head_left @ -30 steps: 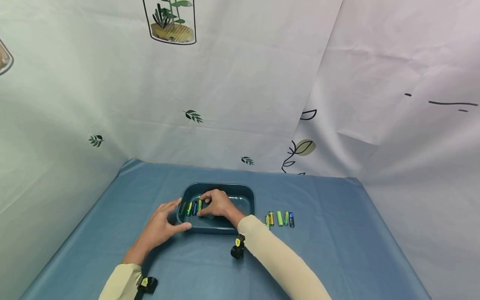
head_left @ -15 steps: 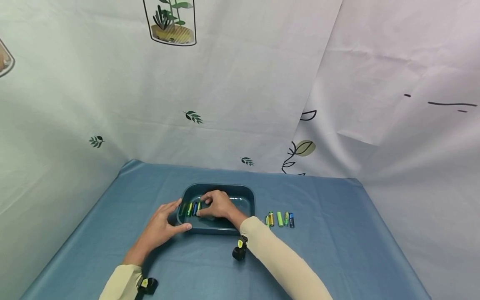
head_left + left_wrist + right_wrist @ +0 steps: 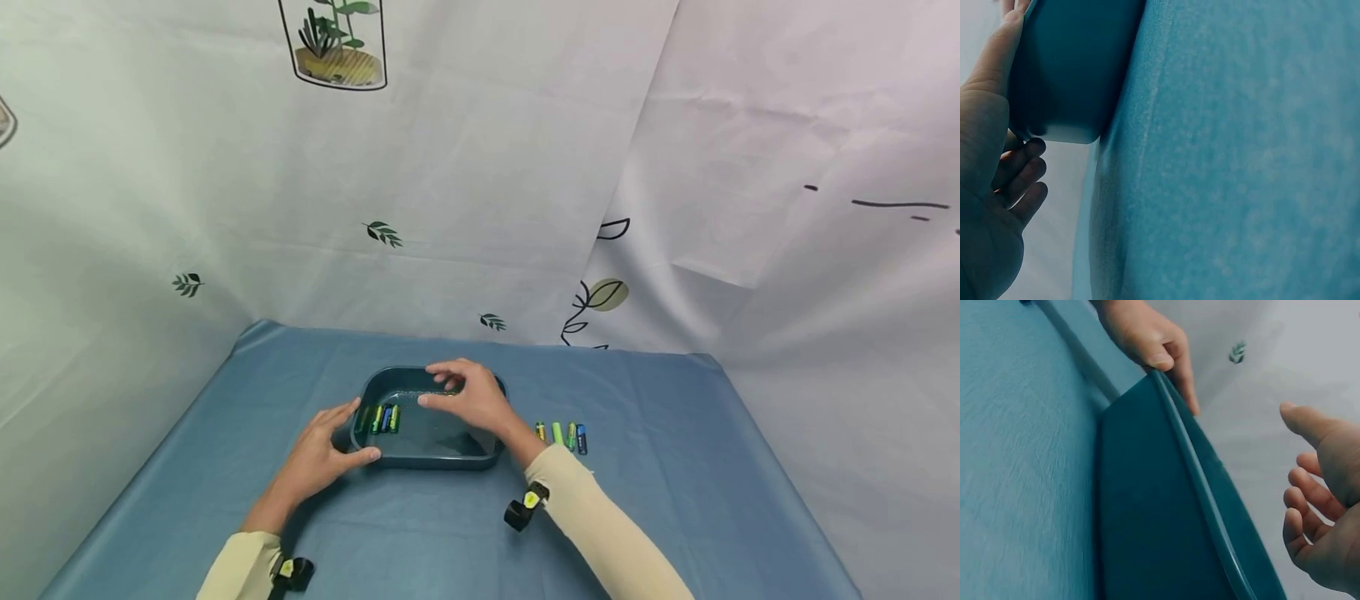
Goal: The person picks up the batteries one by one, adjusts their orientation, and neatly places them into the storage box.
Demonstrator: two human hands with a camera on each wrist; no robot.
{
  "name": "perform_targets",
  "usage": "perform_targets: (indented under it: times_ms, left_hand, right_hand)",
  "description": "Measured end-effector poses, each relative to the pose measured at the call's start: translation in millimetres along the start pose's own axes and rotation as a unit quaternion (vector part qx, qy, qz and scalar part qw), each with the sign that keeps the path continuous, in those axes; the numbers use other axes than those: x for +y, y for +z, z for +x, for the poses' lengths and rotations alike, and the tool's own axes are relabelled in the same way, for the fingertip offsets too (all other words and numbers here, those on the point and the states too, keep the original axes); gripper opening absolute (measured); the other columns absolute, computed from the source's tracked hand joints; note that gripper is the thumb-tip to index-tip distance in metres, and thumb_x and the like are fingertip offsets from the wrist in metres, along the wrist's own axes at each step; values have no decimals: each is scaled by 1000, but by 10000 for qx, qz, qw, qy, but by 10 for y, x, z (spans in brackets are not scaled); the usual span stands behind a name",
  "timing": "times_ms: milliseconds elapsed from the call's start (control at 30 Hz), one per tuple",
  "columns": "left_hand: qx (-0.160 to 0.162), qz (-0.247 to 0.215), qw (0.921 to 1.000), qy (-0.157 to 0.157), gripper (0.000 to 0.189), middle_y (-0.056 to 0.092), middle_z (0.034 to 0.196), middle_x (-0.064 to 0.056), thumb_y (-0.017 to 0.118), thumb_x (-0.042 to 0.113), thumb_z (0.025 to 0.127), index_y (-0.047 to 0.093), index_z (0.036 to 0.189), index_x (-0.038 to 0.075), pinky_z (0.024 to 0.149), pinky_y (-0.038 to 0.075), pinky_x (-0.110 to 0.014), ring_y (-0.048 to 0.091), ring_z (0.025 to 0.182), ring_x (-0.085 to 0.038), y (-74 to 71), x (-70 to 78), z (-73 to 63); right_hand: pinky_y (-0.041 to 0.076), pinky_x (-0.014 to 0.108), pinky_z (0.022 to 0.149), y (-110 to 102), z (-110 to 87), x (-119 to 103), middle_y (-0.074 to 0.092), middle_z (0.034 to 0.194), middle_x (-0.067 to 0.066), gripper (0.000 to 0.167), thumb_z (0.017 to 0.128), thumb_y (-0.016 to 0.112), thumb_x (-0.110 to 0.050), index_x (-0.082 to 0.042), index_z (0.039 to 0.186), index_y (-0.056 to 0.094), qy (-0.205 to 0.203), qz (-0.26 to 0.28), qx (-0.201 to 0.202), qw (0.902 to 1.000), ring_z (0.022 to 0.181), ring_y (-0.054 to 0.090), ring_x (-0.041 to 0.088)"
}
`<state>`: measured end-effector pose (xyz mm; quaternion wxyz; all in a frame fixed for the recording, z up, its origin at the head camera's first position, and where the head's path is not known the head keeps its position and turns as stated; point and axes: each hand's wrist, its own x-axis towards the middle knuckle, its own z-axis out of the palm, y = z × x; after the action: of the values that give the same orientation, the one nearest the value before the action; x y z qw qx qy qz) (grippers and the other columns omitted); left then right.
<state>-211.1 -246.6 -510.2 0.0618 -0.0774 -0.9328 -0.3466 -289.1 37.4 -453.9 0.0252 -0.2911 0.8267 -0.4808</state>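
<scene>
- We are looking down at a blue, cloth-covered worktop (image 3: 420,533), with a dark teal tray (image 3: 442,462) sitting near its middle.
- Inside the tray, close to its left wall, three batteries (image 3: 386,418) are lying side by side, a blue one between two greenish ones.
- We are noticing a change at the right hand (image 3: 476,400): it is drawing away, up and to the right, from the rightmost of these, which its fingers were touching half a second ago.
- That is leaving the rightmost one lying free in line with its neighbours, so we are judging its placing as finished.
- The right hand is hanging above the tray's right part, thumb and fingers apart, holding nothing.
- The left hand (image 3: 318,454) is holding the tray's near left corner between thumb and fingers.
- Right of the tray, four more batteries (image 3: 557,433) are showing on the worktop; the right wrist is partly covering the leftmost.
</scene>
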Motion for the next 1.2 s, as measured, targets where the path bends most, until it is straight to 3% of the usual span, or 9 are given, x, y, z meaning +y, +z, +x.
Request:
perform_targets:
  times_ms: [200, 600, 767, 933, 1200]
  left_hand:
    - [-84, -1, 9999, -68, 101, 40, 156, -28, 86, 50, 80, 39, 157, 3, 99, 42, -70, 39, 138, -48, -19, -2, -5]
    - [5, -20, 10000, 73, 100, 42, 154, -28, 85, 50, 80, 40, 157, 3, 97, 43, -70, 41, 136, -48, -4, 3, -9]
    - [18, -9, 10000, 79, 99, 43, 153, -29, 86, 49, 81, 41, 156, 1, 97, 43, -69, 42, 135, -47, -18, 16, -6]
    - [7, -16, 10000, 38, 99, 42, 153, -29, 86, 48, 81, 40, 156, 1, 98, 42, -70, 41, 136, -48, -34, 24, -10]
    - [-33, 31, 10000, -36, 101, 41, 154, -30, 84, 52, 81, 40, 156, 2, 99, 41, -71, 40, 137, -49, -20, 18, -9]
  right_hand:
    - [51, 34, 78, -249, -244, 59, 66, 117, 5, 49, 90, 81, -31, -21, 136, 67, -230, 12, 492, 9985, 97, 60, 21]
    - [53, 32, 77, -812, -777, 349, 67, 120, 13, 51, 87, 85, -25, -17, 135, 68, 110, -421, 1503, 9877, 99, 63, 30]
    - [53, 30, 75, -1015, -1015, 536, 67, 120, 16, 52, 86, 85, -21, -12, 135, 68, 176, -560, 1721, 9833, 99, 62, 38]
    - [53, 30, 75, -1137, -1273, 772, 67, 117, 19, 51, 86, 85, -18, -6, 133, 68, 497, -839, 1868, 9775, 98, 63, 35]
    - [54, 42, 80, -1216, -1570, 1053, 67, 117, 16, 57, 87, 84, -25, -5, 137, 65, 1039, -1199, 1619, 9740, 102, 64, 32]
